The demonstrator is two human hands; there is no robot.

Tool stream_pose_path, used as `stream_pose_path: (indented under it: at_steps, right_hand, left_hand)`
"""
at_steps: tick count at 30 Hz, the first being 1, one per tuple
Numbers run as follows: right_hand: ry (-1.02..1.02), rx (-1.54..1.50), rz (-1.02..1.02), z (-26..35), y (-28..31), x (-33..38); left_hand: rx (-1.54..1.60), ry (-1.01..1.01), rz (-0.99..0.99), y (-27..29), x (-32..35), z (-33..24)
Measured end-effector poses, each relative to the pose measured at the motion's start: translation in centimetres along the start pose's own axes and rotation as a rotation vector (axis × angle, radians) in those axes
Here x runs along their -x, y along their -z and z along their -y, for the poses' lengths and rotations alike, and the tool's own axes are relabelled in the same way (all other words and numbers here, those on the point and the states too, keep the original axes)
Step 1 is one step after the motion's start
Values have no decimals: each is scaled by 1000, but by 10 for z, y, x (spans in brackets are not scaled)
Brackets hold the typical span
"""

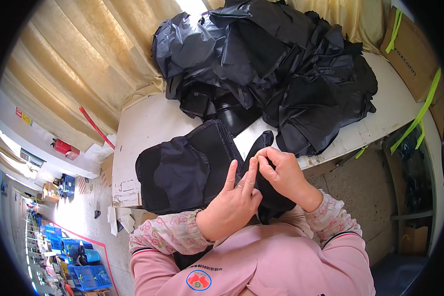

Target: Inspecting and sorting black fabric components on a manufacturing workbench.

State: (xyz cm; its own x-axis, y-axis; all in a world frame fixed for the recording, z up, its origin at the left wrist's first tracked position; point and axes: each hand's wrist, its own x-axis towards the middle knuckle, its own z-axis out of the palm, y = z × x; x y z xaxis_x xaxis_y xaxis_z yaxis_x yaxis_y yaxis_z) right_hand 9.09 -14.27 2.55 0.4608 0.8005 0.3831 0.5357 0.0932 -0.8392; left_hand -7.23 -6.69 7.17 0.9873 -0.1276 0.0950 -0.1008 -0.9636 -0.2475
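Pinching thumb and forefinger together, the right hand (pixel 283 172) meets the left hand's (pixel 237 195) extended middle finger; the left forefinger points free, and its thumb is hidden. Whether either hand grips anything is too small to tell. Below them lies the narrow piece (pixel 275 198), black, reaching past the worktop's (pixel 143 118) near edge toward the lap. With so much overhanging, it could slide off if the fingers slacken; black on black, a fold or thread could be missed. Lower left, a blue crate (pixel 79 250) holds dark, unclear things; the carton's (pixel 409 43) contents don't show.
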Motion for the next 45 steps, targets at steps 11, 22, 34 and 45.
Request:
stream_pose_path:
  at_steps: [11,22,34,45]
  right_hand:
    - [-18,-63,109,0,5,-2]
    - [-67,-128,55,6,6,-3]
    - [-62,-165,65,3,6,-4]
    - [-104,-299,64,5,11,-5]
  left_hand:
    - [97,2,24,-2,1,2]
    - [88,16,4,0,1,1]
    - [163,19,5,-2,1,4]
    - [236,28,-11,-5,0,6]
